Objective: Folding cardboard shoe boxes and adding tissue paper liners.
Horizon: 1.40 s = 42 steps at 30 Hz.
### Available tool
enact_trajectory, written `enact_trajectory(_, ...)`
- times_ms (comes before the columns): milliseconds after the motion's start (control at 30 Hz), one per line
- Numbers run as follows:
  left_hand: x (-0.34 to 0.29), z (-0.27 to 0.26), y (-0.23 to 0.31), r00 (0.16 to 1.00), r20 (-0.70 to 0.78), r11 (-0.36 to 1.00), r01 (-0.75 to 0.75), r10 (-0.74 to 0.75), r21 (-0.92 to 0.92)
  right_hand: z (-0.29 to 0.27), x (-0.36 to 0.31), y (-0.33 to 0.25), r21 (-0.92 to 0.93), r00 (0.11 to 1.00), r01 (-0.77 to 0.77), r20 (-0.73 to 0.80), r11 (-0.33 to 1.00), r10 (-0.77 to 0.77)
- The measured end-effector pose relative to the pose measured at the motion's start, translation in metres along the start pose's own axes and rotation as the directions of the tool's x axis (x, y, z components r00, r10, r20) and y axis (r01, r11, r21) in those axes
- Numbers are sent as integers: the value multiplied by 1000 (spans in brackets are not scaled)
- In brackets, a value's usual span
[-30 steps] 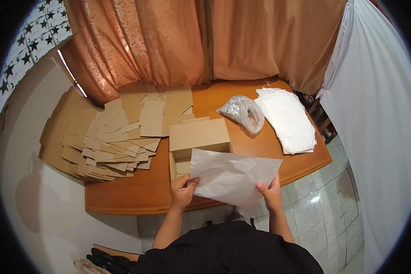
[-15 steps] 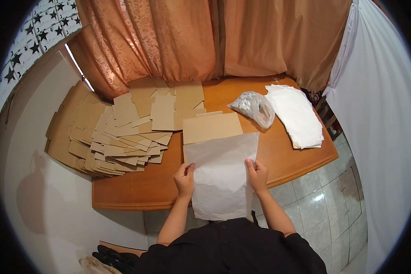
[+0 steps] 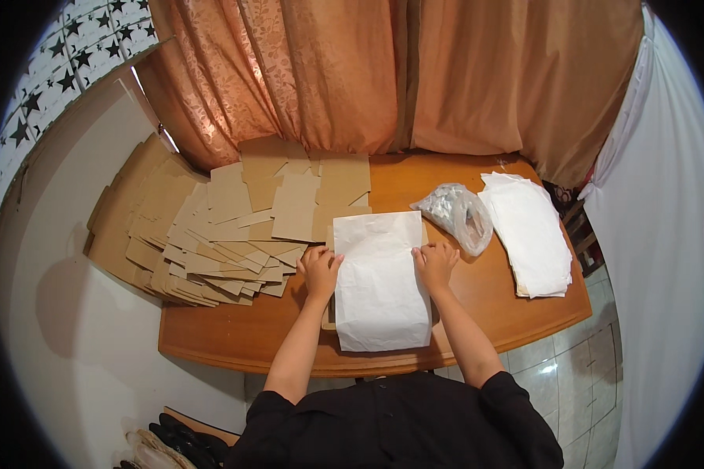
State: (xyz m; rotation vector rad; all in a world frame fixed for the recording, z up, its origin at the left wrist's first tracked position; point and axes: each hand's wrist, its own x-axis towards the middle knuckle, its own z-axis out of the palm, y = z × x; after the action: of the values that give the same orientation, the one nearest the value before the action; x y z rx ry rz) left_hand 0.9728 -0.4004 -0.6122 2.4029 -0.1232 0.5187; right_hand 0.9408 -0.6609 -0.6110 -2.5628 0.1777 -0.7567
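A white sheet of paper lies spread over a brown cardboard box whose edge shows at the sheet's lower left, near the front of the wooden table. My left hand presses on the sheet's left edge. On the right edge rests my right hand, fingers bent. Both hands are at the sheet's middle height. The box beneath is almost wholly hidden.
A large spread of flat brown cardboard blanks covers the table's left and back. A crumpled clear plastic bag lies right of the sheet, and a stack of white paper sheets beyond it. Orange curtains hang behind.
The white sheet, held up loose over the table's front edge a second ago, has been carried forward and laid flat over the box. Both hands moved onto its side edges.
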Motion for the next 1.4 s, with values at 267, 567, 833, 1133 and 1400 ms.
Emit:
enact_trajectory(267, 12, 0, 51, 839, 309, 890, -450, 448, -68, 7, 4, 14, -2, 992, -22, 127, 1000, 22)
enact_trajectory(567, -15, 67, 38, 50, 632, 372, -844, 773, -387, 0, -3, 20, 39, 983, -126, 142, 991, 119)
enact_trajectory(833, -43, 101, 13, -55, 776, 450, -788, 629, -421, -49, -34, 33, 251, 971, -239, 83, 938, 225)
enact_trajectory(1133, -24, 79, 16, -113, 887, 776, -442, 449, -449, -61, -57, 50, 306, 928, -371, 142, 877, 343)
enact_trajectory(1400, -46, 31, 4, 23, 979, 823, -538, -202, 182, -55, -60, 59, 318, 925, -371, 205, 873, 319)
